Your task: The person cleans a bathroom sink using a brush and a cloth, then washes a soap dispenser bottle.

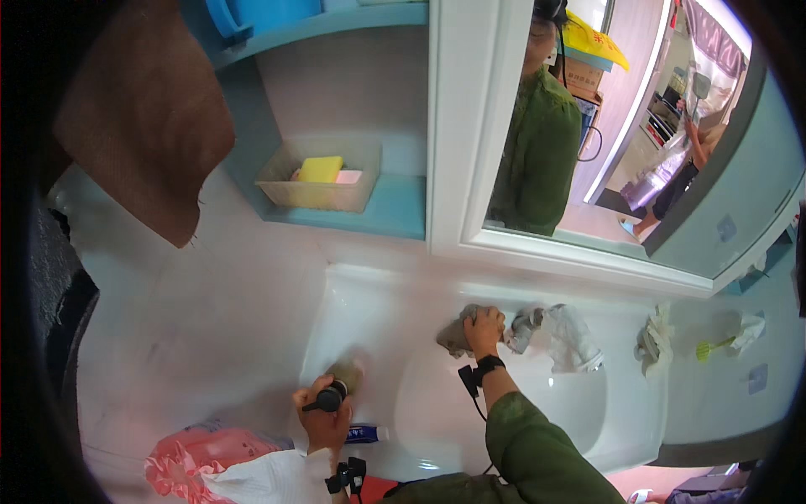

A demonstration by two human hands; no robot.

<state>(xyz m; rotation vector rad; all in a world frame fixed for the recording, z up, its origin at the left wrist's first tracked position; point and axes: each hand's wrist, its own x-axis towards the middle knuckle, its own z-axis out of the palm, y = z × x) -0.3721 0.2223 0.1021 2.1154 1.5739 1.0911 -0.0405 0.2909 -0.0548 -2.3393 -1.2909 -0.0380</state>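
The right hand [485, 323] is clenched on a grey cloth [457, 334], pressing it to the back ledge of the white washbasin [579, 412], just left of the chrome tap [525, 326]. A black band sits on that wrist, and a green sleeve runs back to the lower edge.

The left hand [323, 416] has its grip closed around a small bottle with a black cap [336, 391], held over the basin's left ledge. Just beside that hand, on the white desk [210, 336], lies a small white tube with a blue label [365, 433]. Nearer the lower edge sits a pink plastic bag [189, 462], with a white cloth overlapping it.

Right of the tap a crumpled clear plastic bag [575, 336] rests on the ledge. Farther right lie a bunched pale rag [655, 340] and a green brush [714, 346].

Above, on a pale blue shelf [395, 210], stands a clear plastic tray [319, 176] holding a yellow block and a pink one. A brown towel [143, 118] hangs at the upper left. The mirror [604, 126] shows the person in green.
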